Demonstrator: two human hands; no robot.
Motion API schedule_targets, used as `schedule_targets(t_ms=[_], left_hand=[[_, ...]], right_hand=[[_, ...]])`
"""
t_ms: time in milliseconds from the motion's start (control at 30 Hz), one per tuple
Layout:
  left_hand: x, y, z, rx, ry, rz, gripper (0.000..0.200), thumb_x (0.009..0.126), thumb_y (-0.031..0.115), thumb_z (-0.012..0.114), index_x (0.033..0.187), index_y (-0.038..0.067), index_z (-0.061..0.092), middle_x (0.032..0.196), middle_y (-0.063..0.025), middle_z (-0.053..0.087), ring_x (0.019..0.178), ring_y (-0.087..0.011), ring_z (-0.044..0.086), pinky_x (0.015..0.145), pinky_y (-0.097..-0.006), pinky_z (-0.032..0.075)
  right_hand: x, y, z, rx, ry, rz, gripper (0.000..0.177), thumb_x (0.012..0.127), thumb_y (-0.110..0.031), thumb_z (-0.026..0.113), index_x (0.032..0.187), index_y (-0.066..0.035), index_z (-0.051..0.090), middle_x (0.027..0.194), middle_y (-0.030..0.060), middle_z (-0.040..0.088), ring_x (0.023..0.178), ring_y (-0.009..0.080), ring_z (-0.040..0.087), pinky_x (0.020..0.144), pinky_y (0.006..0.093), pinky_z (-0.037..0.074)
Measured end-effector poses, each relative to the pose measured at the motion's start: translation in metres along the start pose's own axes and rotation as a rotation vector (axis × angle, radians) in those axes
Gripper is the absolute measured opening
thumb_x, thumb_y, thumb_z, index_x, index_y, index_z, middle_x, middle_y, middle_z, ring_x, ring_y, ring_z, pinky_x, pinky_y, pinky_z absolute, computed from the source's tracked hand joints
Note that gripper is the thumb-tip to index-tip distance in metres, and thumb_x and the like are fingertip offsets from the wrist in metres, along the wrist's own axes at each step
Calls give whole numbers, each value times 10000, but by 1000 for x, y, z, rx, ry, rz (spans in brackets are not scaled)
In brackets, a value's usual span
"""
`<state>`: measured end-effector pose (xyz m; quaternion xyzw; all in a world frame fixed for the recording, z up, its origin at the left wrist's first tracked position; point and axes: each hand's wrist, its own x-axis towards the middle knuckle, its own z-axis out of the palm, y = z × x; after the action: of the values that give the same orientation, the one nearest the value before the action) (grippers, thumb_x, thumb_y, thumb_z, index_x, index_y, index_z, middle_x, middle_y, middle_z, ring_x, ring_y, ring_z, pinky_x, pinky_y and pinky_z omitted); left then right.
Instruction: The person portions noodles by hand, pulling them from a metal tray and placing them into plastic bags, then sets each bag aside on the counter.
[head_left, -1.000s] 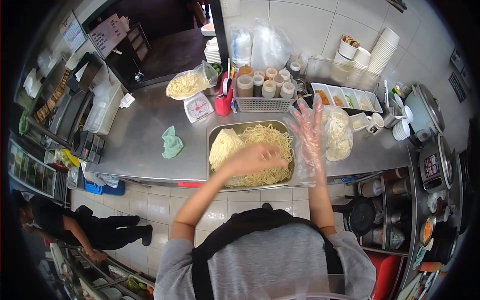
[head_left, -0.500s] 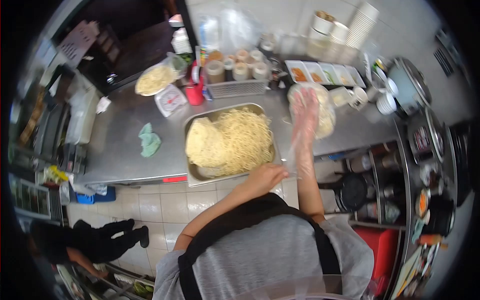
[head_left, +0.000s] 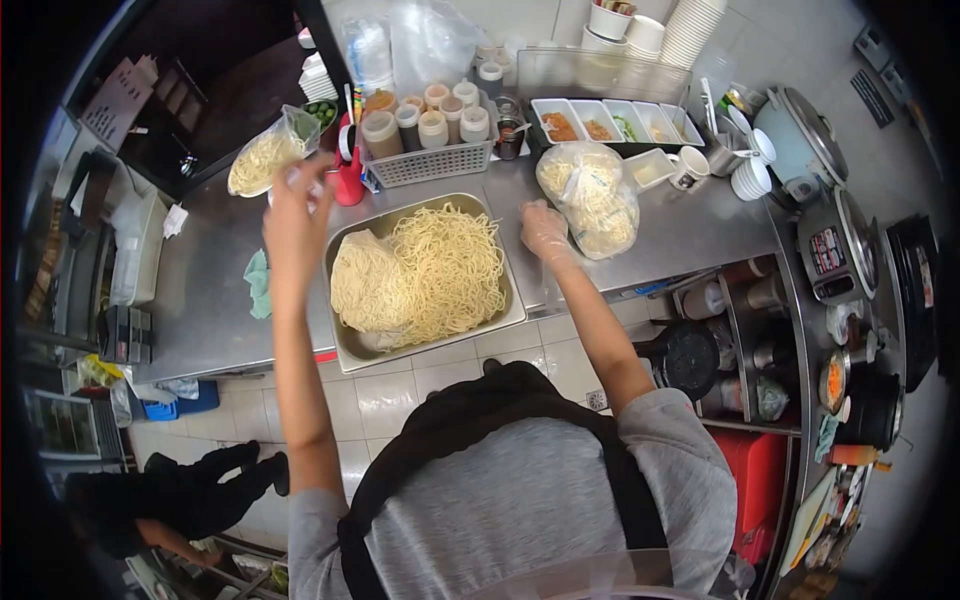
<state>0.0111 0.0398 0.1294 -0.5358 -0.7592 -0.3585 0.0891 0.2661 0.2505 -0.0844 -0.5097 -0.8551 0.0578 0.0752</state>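
Note:
My bare left hand (head_left: 296, 215) is raised over the counter, fingers apart and slightly blurred. Behind it, the white dial scale is mostly hidden, and a clear bag of noodles (head_left: 262, 165) lies just past the fingertips. A thin clear plastic glove covers my right hand (head_left: 546, 232), which is low over the counter with its fingers curled in; what they hold, if anything, is hidden. Beside that hand sits a tied bag of noodles (head_left: 600, 205). Between my arms stands a deep metal tray (head_left: 512, 300) with loose noodles (head_left: 450, 265) and a paler clump (head_left: 365, 285).
A grey basket of sauce bottles (head_left: 425, 167) stands behind the tray, near a red container (head_left: 348, 185). Topping trays (head_left: 610, 125), cups and a rice cooker (head_left: 805, 140) are at the right. A green cloth (head_left: 258, 285) lies left. Another person (head_left: 170, 490) is at lower left.
My left hand has swung from the tray's near right corner up to the scale. My gloved right hand has come off the bag of noodles to its left side, and its fingers have curled.

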Motion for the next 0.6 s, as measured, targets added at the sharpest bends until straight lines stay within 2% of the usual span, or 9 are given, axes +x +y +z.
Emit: schedule_targets(t_ms=[67,133,200,333,400,433,533,567,600], left_hand=[[48,-42,8,327,41,4,337,844,283,630,1173,216,600,1314,-211,436,929,-299,650,785,-406,502],[91,-77,22,446,-92,-46,385,833,360,631,1192,222,601,1350,-237,424,1115,-414,533,893,-443,468],[120,-96,37,462,-268,-172,452,822,442,616,1218,224,589,1355,-334,359,1131,-446,512,909,-462,458],[149,-138,66,616,-406,-252,476,828,472,578,1218,199,587,1443,-345,186,1038,-379,606,876,-455,474],[151,-135,65,644,-354,-306,491,831,477,571,1204,160,593,1443,-332,199,1029,-380,609,865,-464,480],[148,-125,58,642,-303,-298,465,845,455,563,1133,93,616,1360,-264,392,1014,-384,609,846,-463,492],[158,-157,57,608,-192,-292,385,873,395,548,1049,65,636,1177,-190,568,995,-383,607,833,-462,496],[156,-170,59,644,-55,-159,263,876,272,542,994,62,647,1066,-166,626,966,-383,610,821,-467,495],[157,-179,56,598,14,-144,234,863,234,544,985,65,652,1062,-168,626,959,-381,612,820,-466,495]], right_hand=[[6,-2,0,-27,-72,-17,245,800,-35,534,1039,-72,572,935,149,660,962,330,630,817,410,505],[8,-3,-1,-13,-134,-74,240,803,-38,537,1040,-64,565,978,165,656,959,325,633,815,417,505],[8,-4,-4,-30,-159,-103,232,803,-46,535,1034,-48,556,994,177,654,947,333,635,807,421,505],[12,2,-20,133,-133,-85,224,782,-53,548,1007,-57,548,961,171,661,912,333,643,789,411,507],[10,-4,-58,370,-247,-173,269,773,-77,564,1042,-75,562,968,164,653,936,338,625,807,414,495],[4,-9,-75,490,-314,-210,292,768,-88,573,1060,-85,570,971,160,649,948,341,616,816,416,488],[-11,-37,-78,803,-425,-516,340,728,-85,591,1066,-94,567,927,155,638,912,329,612,821,407,472],[-12,-48,-70,753,-345,-595,339,728,-92,613,1064,-96,574,928,144,645,911,319,618,810,393,483],[-13,-58,-57,701,-263,-671,339,728,-98,636,1062,-97,580,928,133,651,909,309,625,798,379,494]])
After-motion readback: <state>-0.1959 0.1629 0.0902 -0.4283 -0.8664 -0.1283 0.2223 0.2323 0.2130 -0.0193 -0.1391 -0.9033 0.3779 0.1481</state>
